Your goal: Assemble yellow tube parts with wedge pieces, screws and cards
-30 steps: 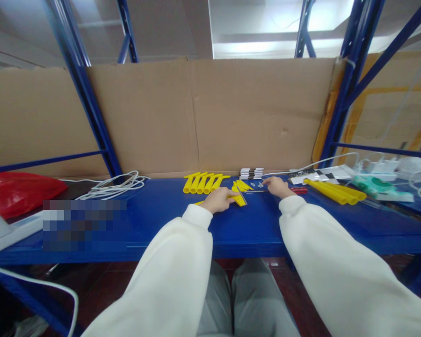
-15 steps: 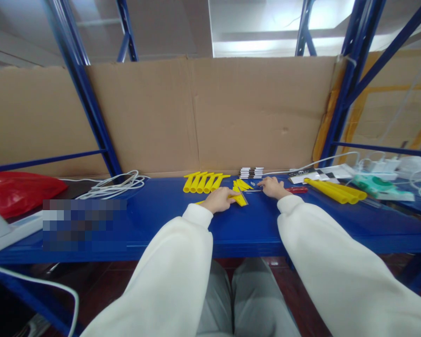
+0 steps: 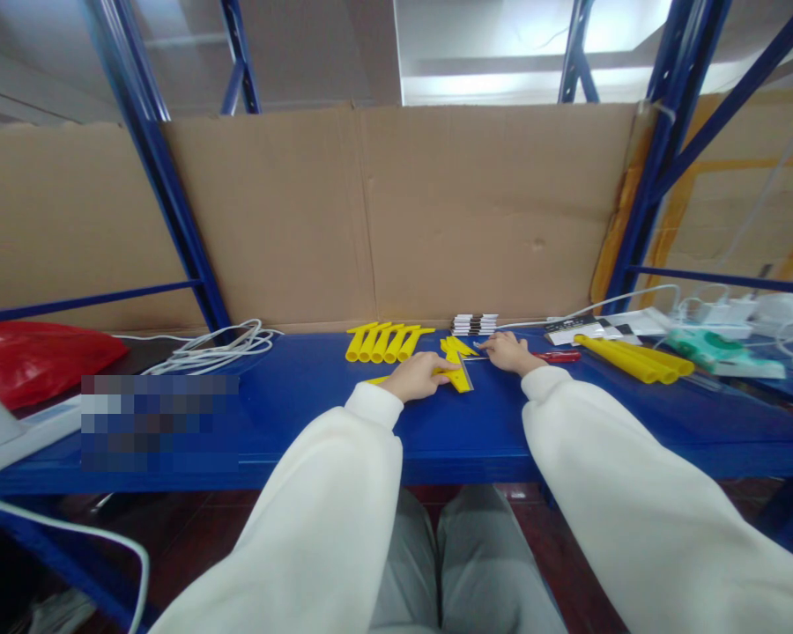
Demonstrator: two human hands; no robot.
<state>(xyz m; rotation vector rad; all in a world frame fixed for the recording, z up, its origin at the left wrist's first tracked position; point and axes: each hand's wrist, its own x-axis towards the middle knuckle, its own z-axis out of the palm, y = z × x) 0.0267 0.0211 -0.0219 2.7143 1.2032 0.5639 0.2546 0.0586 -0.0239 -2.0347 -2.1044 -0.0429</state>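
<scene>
My left hand (image 3: 415, 378) is closed round the handle of a yellow scraper (image 3: 461, 379), whose head carries a thin metal blade on its right side. My right hand (image 3: 507, 351) is lowered to the blue table, fingertips drawn together at some tiny pale pieces (image 3: 478, 345); what they grip is too small to make out. A screwdriver with a red handle (image 3: 559, 357) lies beneath that hand, its shaft pointing left towards the scraper. Small flat yellow parts (image 3: 461, 346) lie between my hands. Behind my left hand several yellow scraper handles (image 3: 383, 343) stand in a row.
A stack of white and black pieces (image 3: 474, 324) sits against the cardboard wall (image 3: 489, 211). To the right lie yellow tubular handles (image 3: 634, 359) and a green-and-white packet (image 3: 717, 352). Coiled white cable (image 3: 221, 348) and a red bag (image 3: 46, 361) are on the left.
The scraper in my left hand has shifted slightly right and turned a little. My right hand has moved slightly left, its fingertips now at the tiny pieces.
</scene>
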